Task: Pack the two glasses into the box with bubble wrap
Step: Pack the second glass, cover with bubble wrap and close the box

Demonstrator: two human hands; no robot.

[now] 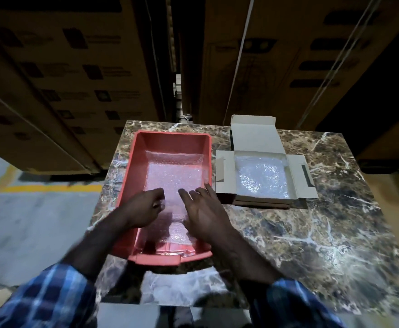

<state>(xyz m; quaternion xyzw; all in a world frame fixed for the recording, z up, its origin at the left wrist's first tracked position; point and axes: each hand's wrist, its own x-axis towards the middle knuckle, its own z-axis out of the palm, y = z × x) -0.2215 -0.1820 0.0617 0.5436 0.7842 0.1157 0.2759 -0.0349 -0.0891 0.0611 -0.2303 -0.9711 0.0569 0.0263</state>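
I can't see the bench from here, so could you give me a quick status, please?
Left hand pinching bubble wrap in red tray; right hand open over it. Box open, already lined. No glasses visible.

red tray (144, 147), brown marbled table (324, 221), blue plaid sleeves (51, 297)

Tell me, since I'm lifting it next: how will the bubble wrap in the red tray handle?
The bubble wrap is probably floppy, since it lies flat and thin in the red tray. Likely very light. Its glossy film may slip.
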